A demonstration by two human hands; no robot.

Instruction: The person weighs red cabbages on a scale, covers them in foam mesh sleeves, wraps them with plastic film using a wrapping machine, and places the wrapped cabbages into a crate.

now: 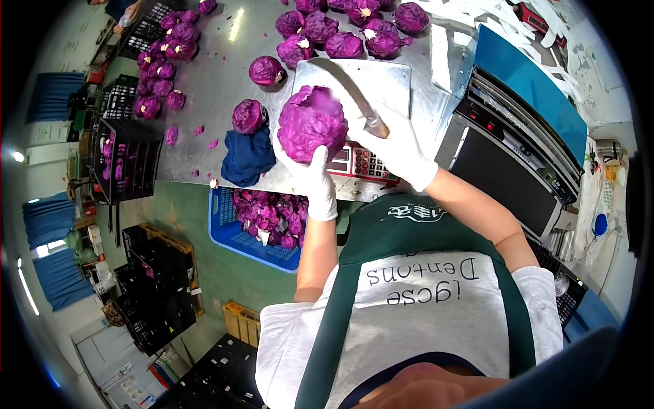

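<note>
My left hand (310, 178), in a white glove, holds a large red cabbage (310, 126) from below, with the thumb on its near side. In my right hand (395, 140), also gloved, is the wooden handle of a curved knife (349, 83); its blade arcs up and left above the cabbage. Under both hands stands a scale with a silver plate (398, 85) and a red keypad panel (364, 161). Left of the held cabbage, a smaller cabbage (249, 116) sits beside a dark blue cloth (248, 158).
More cabbages (320, 27) lie at the table's far side and left. A blue basket (221, 228) of purple leaves stands below the near edge. At right is a wrapping machine (507, 174). Black crates (129, 160) stand at left, near another person's hand (126, 19).
</note>
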